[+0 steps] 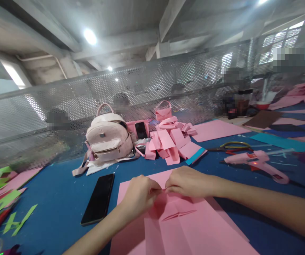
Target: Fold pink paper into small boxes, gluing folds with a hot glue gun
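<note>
- Head view: a sheet of pink paper (211,230) lies on the blue tabletop (62,202), right in front of the person and between the two forearms, with a lifted crease and a short raised fold across its middle.
- The left hand (142,193) has its grip closed, thumb and finger pinching the raised crease near the paper's far part.
- The right hand (186,181) is bent over the same crease from the other side, its grip also closed on the pink paper; the fingertips of both hands nearly meet, and some fingers are hidden.
- A black phone (98,200) lies flat just beside the paper, left of the left hand.
- Beyond the hands stands a pale pink backpack (108,138), and right of it a loose pile of pink strips (165,143) with a small pink handbag (163,114) behind.
- A second phone (141,130) leans upright between the backpack and the pile.
- To the right lie scissors (236,146) and, nearer, a pink glue gun (258,163) with a small red light.
- Green scraps (22,223) lie at the far left.
- Behind everything runs a perforated screen (147,83).
</note>
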Action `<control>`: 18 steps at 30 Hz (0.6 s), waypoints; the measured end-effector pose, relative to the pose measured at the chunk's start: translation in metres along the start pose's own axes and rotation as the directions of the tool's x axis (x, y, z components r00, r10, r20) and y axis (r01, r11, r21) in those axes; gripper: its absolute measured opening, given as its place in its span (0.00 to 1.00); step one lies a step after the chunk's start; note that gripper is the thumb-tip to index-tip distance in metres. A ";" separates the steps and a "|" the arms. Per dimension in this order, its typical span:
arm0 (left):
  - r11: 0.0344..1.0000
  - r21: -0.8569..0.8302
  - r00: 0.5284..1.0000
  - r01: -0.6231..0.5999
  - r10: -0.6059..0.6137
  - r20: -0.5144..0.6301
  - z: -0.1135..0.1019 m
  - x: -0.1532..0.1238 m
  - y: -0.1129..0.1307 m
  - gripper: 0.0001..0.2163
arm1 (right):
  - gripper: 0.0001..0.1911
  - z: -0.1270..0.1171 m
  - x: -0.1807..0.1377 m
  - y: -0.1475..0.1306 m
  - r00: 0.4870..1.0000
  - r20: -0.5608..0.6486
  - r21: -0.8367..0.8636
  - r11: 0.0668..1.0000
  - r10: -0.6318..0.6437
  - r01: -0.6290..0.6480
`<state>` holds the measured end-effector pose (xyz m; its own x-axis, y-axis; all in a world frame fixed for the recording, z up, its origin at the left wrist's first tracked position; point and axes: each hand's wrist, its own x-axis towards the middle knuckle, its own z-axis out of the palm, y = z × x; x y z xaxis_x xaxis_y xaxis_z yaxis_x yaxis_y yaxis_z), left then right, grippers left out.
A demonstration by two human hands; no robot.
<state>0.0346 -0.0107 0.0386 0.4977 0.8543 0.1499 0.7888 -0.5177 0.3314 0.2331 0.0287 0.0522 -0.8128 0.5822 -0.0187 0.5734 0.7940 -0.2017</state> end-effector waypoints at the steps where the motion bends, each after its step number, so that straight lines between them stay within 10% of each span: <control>1: 1.000 0.014 1.000 -0.009 0.009 0.007 -0.001 -0.002 0.002 0.12 | 0.16 -0.001 -0.001 -0.002 1.000 0.011 0.013 1.000 -0.003 0.003; 9: 0.995 0.056 0.996 -0.080 0.077 0.054 -0.004 -0.007 0.014 0.09 | 0.13 -0.008 -0.007 -0.010 0.992 0.113 0.125 0.991 -0.054 0.040; 18: 0.917 -0.376 0.989 0.135 -0.100 0.110 -0.005 0.008 -0.013 0.12 | 0.08 -0.009 0.001 0.015 0.998 -0.026 0.321 0.946 0.054 -0.043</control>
<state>0.0266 0.0035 0.0399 0.4527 0.8916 0.0122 0.6548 -0.3417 0.6741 0.2412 0.0426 0.0578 -0.7776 0.6287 -0.0045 0.5448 0.6702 -0.5039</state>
